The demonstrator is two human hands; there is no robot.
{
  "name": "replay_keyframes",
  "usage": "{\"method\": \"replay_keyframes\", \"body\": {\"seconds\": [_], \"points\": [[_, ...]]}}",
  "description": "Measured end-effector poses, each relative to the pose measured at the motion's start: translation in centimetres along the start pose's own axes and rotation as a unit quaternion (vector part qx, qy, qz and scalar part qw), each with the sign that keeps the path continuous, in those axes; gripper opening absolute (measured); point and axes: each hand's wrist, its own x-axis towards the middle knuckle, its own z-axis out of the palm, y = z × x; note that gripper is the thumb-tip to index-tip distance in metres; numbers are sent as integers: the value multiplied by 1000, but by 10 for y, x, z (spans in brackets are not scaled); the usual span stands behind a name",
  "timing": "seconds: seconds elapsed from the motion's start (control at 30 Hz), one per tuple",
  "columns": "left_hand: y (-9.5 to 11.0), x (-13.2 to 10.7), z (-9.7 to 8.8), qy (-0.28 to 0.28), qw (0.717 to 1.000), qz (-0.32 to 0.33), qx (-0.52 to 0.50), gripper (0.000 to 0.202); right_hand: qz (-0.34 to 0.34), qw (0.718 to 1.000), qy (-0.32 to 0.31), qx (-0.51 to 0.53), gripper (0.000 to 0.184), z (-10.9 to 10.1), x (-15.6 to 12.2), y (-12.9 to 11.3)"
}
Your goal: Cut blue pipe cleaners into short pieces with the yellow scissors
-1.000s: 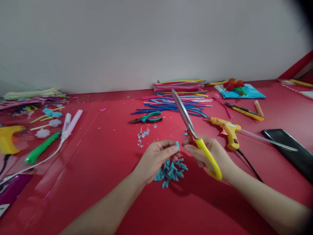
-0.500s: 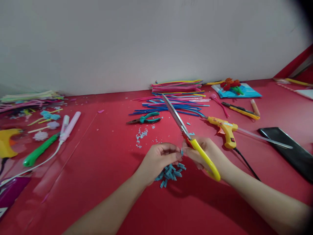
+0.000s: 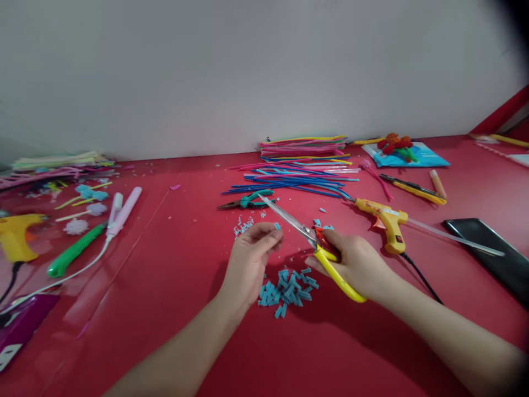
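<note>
Between the thumb and forefinger of my left hand (image 3: 252, 259) is a small light-blue fuzzy piece (image 3: 277, 226), like a snippet of pipe cleaner. My right hand (image 3: 357, 264) is closed on the handles of a pair of scissors (image 3: 291, 220) with yellow and red grips. Their blades point up and left, a little to the right of the pinched piece and apart from it. Below and between my hands lies a pile of short blue cut pieces (image 3: 289, 289) on the red table (image 3: 330, 353). Pale blue fluff (image 3: 243, 225) is scattered just beyond my left hand.
Green-handled pliers (image 3: 248, 201) and bundled pipe cleaners (image 3: 303, 149) lie ahead. A yellow glue gun (image 3: 384, 218) and black phone (image 3: 487, 248) are at right. Another glue gun (image 3: 19, 234), a green-handled tool (image 3: 76, 251) and a pink corded tool (image 3: 124, 212) are at left.
My hands have drawn apart, the left moving up and left with the small piece. The scissors have swung from loosely resting in my right hand to a grip by the handles, uncovering the pile.
</note>
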Motion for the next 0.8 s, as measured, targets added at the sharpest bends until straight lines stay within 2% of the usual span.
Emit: {"method": "replay_keyframes", "body": {"seconds": [0.13,0.27,0.43,0.8], "points": [[3,3,-2,8,999,30,-28,9,-19,992,-2,-125,36,3,-2,0],[5,3,-3,0,999,45,-27,9,-40,983,-15,-179,33,8,-4,3],[7,3,-4,6,999,40,-31,7,-58,978,-17,-198,32,10,-5,6],[9,3,-3,0,999,40,-30,8,-73,982,-22,-173,31,7,-5,7]]}}
